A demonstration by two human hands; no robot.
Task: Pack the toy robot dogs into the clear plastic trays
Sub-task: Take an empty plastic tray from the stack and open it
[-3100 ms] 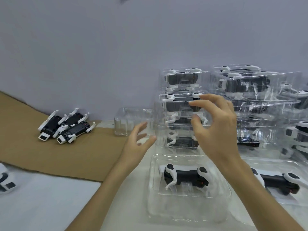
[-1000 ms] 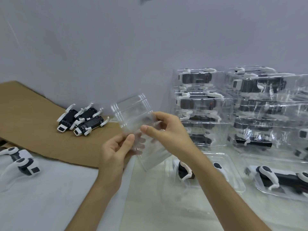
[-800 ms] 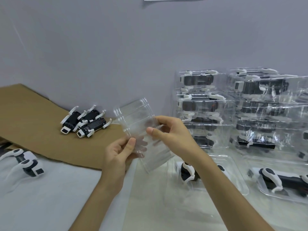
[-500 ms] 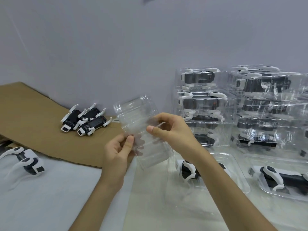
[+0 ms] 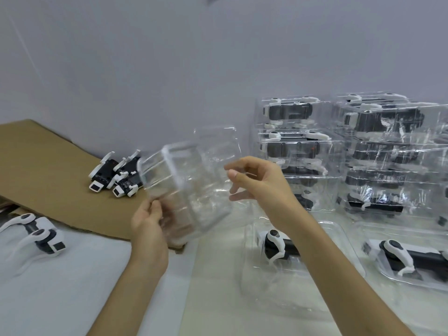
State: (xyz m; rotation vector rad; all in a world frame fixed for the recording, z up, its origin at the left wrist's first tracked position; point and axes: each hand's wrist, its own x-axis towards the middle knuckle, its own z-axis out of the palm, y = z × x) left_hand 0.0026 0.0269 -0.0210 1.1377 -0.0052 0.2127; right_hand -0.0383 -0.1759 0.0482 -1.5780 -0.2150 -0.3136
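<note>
Left hand [image 5: 148, 229] grips the lower end of the tilted tray stack [image 5: 184, 190], while right hand [image 5: 261, 185] curls at its right edge, hold unclear.

A cardboard sheet [image 5: 48, 170] lies at the left rear of the counter [image 5: 213, 299], reaching the wall [image 5: 169, 69]. A cluster of toy robot dogs [image 5: 106, 173] lies on it. A single dog [image 5: 36, 234] lies on a mat [image 5: 60, 287] at front left.

At centre, above the counter, the left hand [image 5: 148, 226] grips a tray stack [image 5: 184, 190]. The right hand [image 5: 261, 185] pinches a loose tray [image 5: 215, 146] just behind it.

At front right lie a near tray [image 5: 249, 263] and, to its right, an end tray [image 5: 378, 275], each with a dog in it. Behind them, two columns of filled trays [image 5: 295, 151] stand against the wall.
</note>
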